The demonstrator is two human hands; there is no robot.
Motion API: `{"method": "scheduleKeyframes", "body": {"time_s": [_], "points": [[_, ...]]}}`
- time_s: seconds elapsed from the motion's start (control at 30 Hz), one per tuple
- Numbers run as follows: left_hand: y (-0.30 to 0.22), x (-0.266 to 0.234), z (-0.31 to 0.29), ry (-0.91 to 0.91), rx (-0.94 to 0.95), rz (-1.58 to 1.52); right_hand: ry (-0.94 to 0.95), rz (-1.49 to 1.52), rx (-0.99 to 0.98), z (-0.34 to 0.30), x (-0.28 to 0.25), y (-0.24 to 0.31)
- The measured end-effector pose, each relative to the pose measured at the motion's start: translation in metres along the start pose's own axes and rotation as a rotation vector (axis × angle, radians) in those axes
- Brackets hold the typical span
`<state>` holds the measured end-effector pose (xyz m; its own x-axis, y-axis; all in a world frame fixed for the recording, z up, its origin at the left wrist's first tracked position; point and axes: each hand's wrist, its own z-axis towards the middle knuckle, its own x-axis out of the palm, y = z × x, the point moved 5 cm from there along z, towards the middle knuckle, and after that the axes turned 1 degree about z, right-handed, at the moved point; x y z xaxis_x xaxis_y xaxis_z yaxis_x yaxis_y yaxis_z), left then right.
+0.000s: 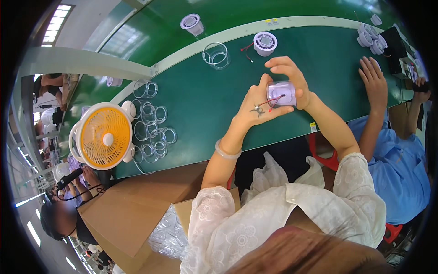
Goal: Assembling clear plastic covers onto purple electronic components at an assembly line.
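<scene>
Between my hands is a clear cup with a lilac wired base [283, 93], tilted so that red wires with a small red connector hang out on my side. My left hand [256, 106] grips its left side, the thumb passing below it. Curved round its right side is my right hand [297, 82], with some fingers raised over the top. Fingertips on the far side are partly hidden. Beyond my hands, another lilac wired base [265, 43] rests on the green table [191, 100], its red wires trailing left. A clear cup [215, 55] stands left of that.
An orange and white fan [107, 136] stands at the left, beside several clear cups [148, 116]. A cardboard box [137, 205] holds bagged clear cups [169, 233]. One lilac base [191, 23] sits beyond the ledge. At right, a co-worker's hand [373, 75] rests near several lilac bases [372, 39].
</scene>
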<state>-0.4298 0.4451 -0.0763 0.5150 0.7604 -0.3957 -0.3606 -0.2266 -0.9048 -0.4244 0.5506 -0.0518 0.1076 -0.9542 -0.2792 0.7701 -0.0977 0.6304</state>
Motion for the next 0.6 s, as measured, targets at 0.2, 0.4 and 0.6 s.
{"method": "scheduleKeyframes", "body": {"time_s": [0.2, 0.4, 0.6], "points": [[0.005, -0.011, 0.006, -0.272, 0.005, -0.279, 0.117, -0.082, -0.057, 0.017, -0.015, 0.006], [0.01, -0.041, -0.006, -0.468, 0.161, -0.278, -0.18, 0.23, 0.418, 0.008, -0.013, -0.01], [0.007, -0.123, -0.043, -1.226, 0.092, 0.621, -0.477, 0.81, 0.741, 0.001, -0.048, -0.061]]}}
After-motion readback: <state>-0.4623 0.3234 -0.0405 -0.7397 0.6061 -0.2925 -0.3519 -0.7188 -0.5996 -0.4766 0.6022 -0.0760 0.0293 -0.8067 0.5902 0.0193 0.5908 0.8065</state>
